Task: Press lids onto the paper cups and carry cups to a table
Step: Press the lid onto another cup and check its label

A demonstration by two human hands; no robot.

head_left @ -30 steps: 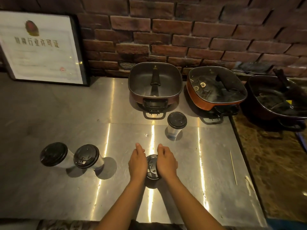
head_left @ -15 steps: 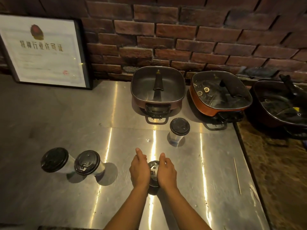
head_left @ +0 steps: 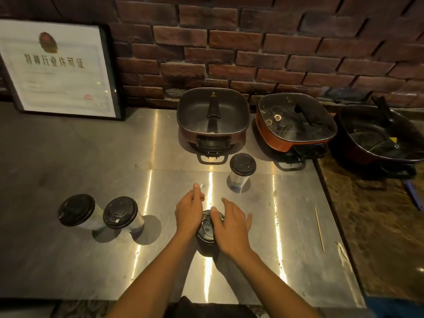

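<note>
A paper cup with a black lid (head_left: 206, 229) stands on the steel counter (head_left: 298, 260), near its front middle. My left hand (head_left: 188, 212) lies against the lid's left rim, index finger pointing forward. My right hand (head_left: 231, 228) covers the right side, thumb on top of the lid and fingers splayed to the right. The cup's body is mostly hidden under my hands. Two more lidded cups stand at the left, one (head_left: 76, 213) beside the other (head_left: 120, 213). A third lidded cup (head_left: 242, 165) stands behind my hands.
Three electric hot pots line the brick wall: one (head_left: 213, 113) in the middle, an orange one (head_left: 296, 125) and a dark one (head_left: 380, 134) on the brown side surface. A framed certificate (head_left: 57, 70) leans at back left. A thin wooden skewer (head_left: 319, 228) lies near the counter's right edge.
My right hand has spread its fingers and shifted over the lid, thumb on top. My left hand has slid slightly forward. The view has tilted a little; the cups stay put.
</note>
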